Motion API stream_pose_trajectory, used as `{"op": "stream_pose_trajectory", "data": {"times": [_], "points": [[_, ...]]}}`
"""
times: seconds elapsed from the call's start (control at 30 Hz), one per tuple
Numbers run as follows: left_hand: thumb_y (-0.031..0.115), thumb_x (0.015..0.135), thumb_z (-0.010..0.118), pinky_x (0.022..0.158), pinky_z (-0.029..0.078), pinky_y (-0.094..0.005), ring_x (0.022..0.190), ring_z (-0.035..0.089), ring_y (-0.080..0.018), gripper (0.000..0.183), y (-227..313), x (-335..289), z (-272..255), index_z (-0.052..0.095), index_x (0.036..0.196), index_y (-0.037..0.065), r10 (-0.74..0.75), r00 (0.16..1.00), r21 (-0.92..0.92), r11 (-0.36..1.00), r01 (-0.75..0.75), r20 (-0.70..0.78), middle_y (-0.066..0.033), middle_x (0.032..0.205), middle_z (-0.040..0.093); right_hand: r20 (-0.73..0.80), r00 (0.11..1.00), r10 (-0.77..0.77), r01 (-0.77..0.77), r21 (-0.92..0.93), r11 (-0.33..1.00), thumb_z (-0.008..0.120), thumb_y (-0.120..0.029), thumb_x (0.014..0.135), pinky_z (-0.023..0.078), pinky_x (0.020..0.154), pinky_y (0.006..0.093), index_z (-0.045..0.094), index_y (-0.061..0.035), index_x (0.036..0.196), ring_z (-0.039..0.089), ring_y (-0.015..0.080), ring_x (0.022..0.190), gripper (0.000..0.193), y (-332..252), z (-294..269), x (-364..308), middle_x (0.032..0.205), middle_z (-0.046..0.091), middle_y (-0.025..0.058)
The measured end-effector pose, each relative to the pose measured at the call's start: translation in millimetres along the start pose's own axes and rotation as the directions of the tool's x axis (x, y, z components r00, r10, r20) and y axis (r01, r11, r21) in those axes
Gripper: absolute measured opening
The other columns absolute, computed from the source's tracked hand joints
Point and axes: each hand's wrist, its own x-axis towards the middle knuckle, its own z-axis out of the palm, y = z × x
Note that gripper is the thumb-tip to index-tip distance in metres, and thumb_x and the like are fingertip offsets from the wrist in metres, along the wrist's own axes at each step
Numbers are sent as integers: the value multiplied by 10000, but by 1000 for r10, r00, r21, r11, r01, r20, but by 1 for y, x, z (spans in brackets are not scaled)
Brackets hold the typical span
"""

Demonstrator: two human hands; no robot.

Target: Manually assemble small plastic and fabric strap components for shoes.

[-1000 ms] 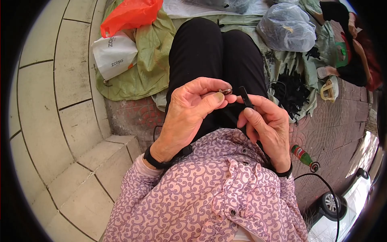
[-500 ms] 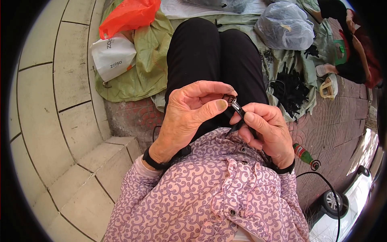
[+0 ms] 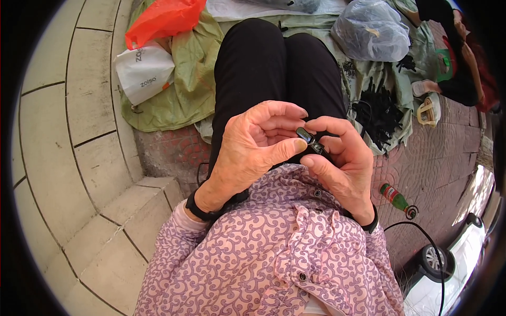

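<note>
Over my lap, both hands are bent round a small black strap piece (image 3: pixel 317 147) with a shiny dark clip-like end; its exact kind is hard to tell. My left hand (image 3: pixel 252 138) has its thumb tip against the shiny end, with its fingers curled behind. My right hand (image 3: pixel 349 167) grips the strap's lower part, the thumb below it and the index fingertip arching close above the shiny end. Part of the strap is hidden by the right thumb and fingers. Black bands circle both wrists.
A pile of black strips (image 3: pixel 378 115) lies on a green sheet (image 3: pixel 408 124) at far right, below a clear plastic bag (image 3: pixel 371 31). Far left are a white bag (image 3: pixel 145 73) and a red bag (image 3: pixel 163 21). A green bottle (image 3: pixel 394 197) lies right, near a black cable (image 3: pixel 429 239). Another person sits far right.
The strap piece has turned, so its shiny end now shows a flat face. My right hand has shifted its grip, its index finger rising toward that end. My left fingertips have moved apart from it.
</note>
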Motion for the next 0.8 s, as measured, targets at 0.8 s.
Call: {"op": "stream_pose_trajectory", "data": {"times": [0.8], "points": [[2,816,672,482,325,-232,539,449,-59,140,-1,-34,-2,565,726,-4,151,983,493,850,-184,107,-8,659,504,148,955,-258,297,-440,847,796,-9,712,504,553,268,659,6,848,667,183,621,194,7,-1,-17,753,675,100]]}}
